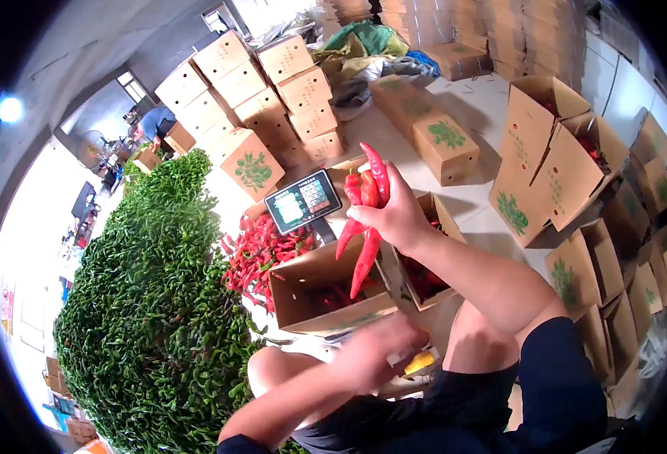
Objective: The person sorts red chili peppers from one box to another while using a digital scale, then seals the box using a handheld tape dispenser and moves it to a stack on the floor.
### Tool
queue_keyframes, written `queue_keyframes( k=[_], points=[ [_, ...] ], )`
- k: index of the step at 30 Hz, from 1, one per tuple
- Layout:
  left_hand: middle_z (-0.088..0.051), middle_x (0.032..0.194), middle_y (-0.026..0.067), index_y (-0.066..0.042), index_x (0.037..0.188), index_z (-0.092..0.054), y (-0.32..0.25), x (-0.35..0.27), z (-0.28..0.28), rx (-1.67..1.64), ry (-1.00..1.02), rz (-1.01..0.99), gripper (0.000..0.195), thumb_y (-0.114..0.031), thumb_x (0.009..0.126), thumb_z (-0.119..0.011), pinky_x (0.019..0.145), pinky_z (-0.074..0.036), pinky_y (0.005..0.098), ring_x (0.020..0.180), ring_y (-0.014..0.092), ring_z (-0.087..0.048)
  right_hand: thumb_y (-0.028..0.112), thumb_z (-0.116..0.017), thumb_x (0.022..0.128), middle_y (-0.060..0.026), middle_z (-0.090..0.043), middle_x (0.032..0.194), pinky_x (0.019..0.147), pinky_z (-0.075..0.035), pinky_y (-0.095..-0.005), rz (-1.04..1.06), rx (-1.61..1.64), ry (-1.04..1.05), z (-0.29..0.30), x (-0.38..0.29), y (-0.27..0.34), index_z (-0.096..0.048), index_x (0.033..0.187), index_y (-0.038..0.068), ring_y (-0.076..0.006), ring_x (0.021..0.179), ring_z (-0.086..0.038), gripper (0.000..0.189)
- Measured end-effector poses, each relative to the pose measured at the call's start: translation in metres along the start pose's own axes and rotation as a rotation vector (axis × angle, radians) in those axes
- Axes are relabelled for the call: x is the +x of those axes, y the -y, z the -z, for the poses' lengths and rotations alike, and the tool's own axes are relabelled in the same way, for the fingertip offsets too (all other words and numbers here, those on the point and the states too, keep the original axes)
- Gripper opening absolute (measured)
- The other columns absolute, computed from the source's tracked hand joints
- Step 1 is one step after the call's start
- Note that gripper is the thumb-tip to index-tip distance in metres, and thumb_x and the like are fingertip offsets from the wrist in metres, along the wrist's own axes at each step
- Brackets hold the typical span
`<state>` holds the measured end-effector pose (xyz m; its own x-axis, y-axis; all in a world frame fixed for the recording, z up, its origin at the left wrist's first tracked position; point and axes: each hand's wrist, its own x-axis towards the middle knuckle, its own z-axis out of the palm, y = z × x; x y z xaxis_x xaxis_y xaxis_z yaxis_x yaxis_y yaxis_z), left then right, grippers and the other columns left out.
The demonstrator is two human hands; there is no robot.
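Raised over the boxes, my right hand [393,213] grips a small bunch of long red chili peppers [367,255], some tips pointing up and others hanging down. Below them stands an open cardboard box [333,323] with red peppers in its shaded bottom. My left hand [390,346] is motion-blurred near my lap, in front of that box; whether it holds anything is unclear. Just behind the box, a digital scale display [304,201] is lit. A second open box [450,221] with red peppers stands beneath my right forearm. Loose red peppers [260,255] lie heaped to the left.
A huge pile of green peppers [157,318] fills the floor at left. Closed cartons [243,74] are stacked behind, and two more [435,133] lie beyond. Tall open boxes [543,164] with red peppers stand at right, above empty cartons [571,278]. A person [157,125] bends far back.
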<state>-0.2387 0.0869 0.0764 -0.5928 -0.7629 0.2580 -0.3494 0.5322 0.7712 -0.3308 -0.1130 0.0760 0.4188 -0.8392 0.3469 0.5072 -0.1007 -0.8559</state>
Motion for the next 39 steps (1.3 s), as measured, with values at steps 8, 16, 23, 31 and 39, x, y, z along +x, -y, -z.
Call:
queue_keyframes(
  k=[8, 16, 23, 31, 39],
  points=[
    [-0.061, 0.113, 0.0224, -0.002, 0.13, -0.049, 0.057, 0.044, 0.057, 0.639, -0.452, 0.366, 0.042, -0.01, 0.093, -0.066, 0.082, -0.055, 0.0496, 0.098, 0.043, -0.065, -0.006, -0.072, 0.079, -0.0069, -0.057, 0.115, 0.086, -0.056, -0.0327, -0.112, 0.03, -0.245, -0.012, 0.0, -0.01, -0.046, 0.126, 0.007, -0.0165, 0.104, -0.06, 0.055],
    [-0.065, 0.087, 0.0185, -0.001, 0.117, -0.06, 0.086, 0.003, 0.092, 0.275, -0.633, 0.463, 0.032, -0.03, 0.106, -0.056, 0.074, -0.052, 0.0399, 0.078, 0.029, -0.065, 0.002, -0.072, 0.085, -0.0078, -0.062, 0.114, 0.068, -0.059, -0.0361, -0.288, 0.329, -0.222, 0.038, 0.018, -0.016, -0.052, 0.118, 0.013, -0.0247, 0.092, -0.069, 0.04],
    [-0.049, 0.083, -0.0035, -0.009, 0.116, -0.057, 0.103, -0.016, 0.117, -0.769, -0.582, 0.606, 0.021, -0.025, 0.111, -0.044, 0.056, -0.031, 0.021, 0.063, 0.005, -0.036, 0.007, -0.071, 0.087, -0.0088, -0.061, 0.114, 0.069, -0.056, -0.0377, -0.397, 0.363, -0.065, 0.05, 0.015, -0.002, -0.052, 0.121, 0.012, -0.0248, 0.093, -0.069, 0.039],
    [-0.059, 0.135, 0.009, -0.004, 0.138, -0.052, 0.158, -0.025, 0.152, -0.936, -1.273, 0.128, 0.049, -0.04, 0.105, -0.055, 0.1, -0.046, 0.0321, 0.122, 0.016, -0.055, 0.008, -0.071, 0.088, -0.009, -0.059, 0.114, 0.058, -0.052, -0.0305, -0.424, 0.339, -0.036, 0.04, 0.008, 0.003, -0.052, 0.125, 0.012, -0.0248, 0.092, -0.068, 0.043],
    [-0.063, 0.129, 0.0141, 0.003, 0.142, -0.048, 0.125, 0.012, 0.089, -0.607, -0.616, 0.471, 0.055, -0.03, 0.102, -0.066, 0.099, -0.05, 0.0339, 0.114, 0.019, -0.062, 0.005, -0.071, 0.087, -0.0107, -0.066, 0.105, 0.061, -0.052, -0.0303, -0.486, 0.299, 0.127, 0.022, 0.0, -0.008, -0.049, 0.13, 0.013, -0.0222, 0.093, -0.068, 0.048]
  ],
)
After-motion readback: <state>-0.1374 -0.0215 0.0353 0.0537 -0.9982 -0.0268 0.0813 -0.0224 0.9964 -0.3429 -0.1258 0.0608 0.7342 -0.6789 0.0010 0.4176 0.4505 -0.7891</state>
